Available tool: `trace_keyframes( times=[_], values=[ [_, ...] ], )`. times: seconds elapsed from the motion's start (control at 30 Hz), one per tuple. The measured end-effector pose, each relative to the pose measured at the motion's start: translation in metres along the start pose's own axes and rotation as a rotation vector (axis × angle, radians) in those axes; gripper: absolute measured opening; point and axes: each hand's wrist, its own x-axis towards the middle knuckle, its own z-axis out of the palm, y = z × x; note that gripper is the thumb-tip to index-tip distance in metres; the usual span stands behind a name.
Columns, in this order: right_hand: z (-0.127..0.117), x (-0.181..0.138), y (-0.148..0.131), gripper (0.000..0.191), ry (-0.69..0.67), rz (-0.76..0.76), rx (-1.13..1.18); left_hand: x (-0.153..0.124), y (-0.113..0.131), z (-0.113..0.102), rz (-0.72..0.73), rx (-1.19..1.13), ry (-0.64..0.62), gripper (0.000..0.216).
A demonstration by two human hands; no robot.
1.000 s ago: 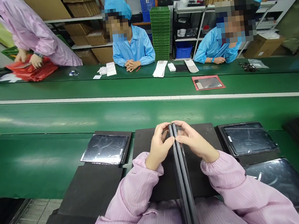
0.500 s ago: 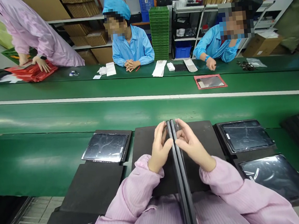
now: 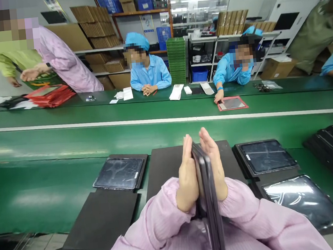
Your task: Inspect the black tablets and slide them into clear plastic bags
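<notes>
Fingers straight rather than curled, your left hand and right hand hold the pair of dark slabs between flat palms. Beyond them the green bench stretches left to right; at its near side lies the black board, directly before you. Over that board's near part, the pair stands on edge, broad faces turned left and right, its longest visible edges running far to near, the near end set slightly right.
</notes>
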Motion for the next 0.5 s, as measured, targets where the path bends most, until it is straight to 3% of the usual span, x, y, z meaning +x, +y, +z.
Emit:
trace_keyframes(
  times=[0.1, 0.2, 0.37, 0.5],
  values=[
    [0.005, 0.015, -0.008, 0.05, -0.042, 0.162, 0.059, 0.017, 0.01, 0.007, -0.221, -0.127, 0.016, 0.045],
    [0.006, 0.016, 0.0, 0.054, -0.032, 0.311, 0.114, 0.021, 0.005, 0.01, -0.264, -0.157, 0.062, 0.05],
    [0.002, 0.009, 0.008, 0.052, -0.057, 0.282, 0.148, 0.015, 0.003, 0.009, -0.303, -0.179, 0.101, 0.054],
    [-0.001, 0.005, 0.003, 0.051, -0.08, 0.248, 0.142, 0.007, 0.004, 0.008, -0.232, -0.137, 0.082, 0.055]
  ],
)
